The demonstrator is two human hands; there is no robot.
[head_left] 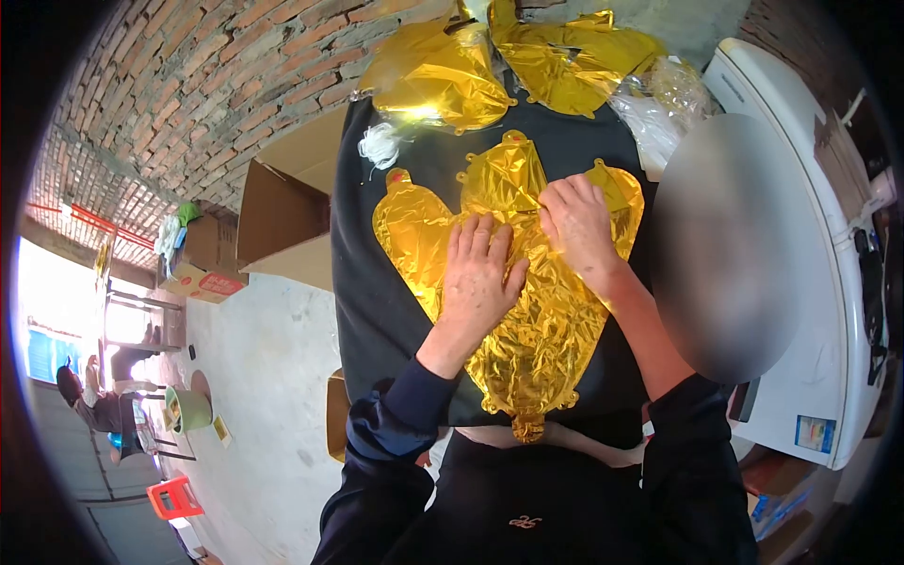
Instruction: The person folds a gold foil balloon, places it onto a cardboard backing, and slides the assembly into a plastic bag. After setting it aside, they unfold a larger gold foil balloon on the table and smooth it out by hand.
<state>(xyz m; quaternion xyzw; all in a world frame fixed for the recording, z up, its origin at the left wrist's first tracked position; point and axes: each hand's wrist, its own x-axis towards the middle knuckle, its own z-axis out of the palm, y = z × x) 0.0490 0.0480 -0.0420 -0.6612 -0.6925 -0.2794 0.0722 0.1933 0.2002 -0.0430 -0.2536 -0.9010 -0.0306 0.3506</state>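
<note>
A gold foil balloon (537, 330), flat and crinkled, lies on a black-covered table in front of me. Its top has several lobes, some partly folded over, and small tabs along the edges. My left hand (480, 278) rests flat on its left middle part, fingers stretched and slightly apart. On the upper right part lies my right hand (579, 226), its fingers bent a little and pressing on the foil beside a folded flap. The undersides of both hands are hidden. A narrow gold neck (528, 428) of the balloon reaches the near table edge.
More gold foil balloons (438, 75) lie at the table's far end, near white string (379, 146) and clear plastic bags (659, 108). An open cardboard box (282, 212) stands left. A white appliance (810, 282) is at right. Far left, a person (99, 400) sits near a green bucket (193, 410).
</note>
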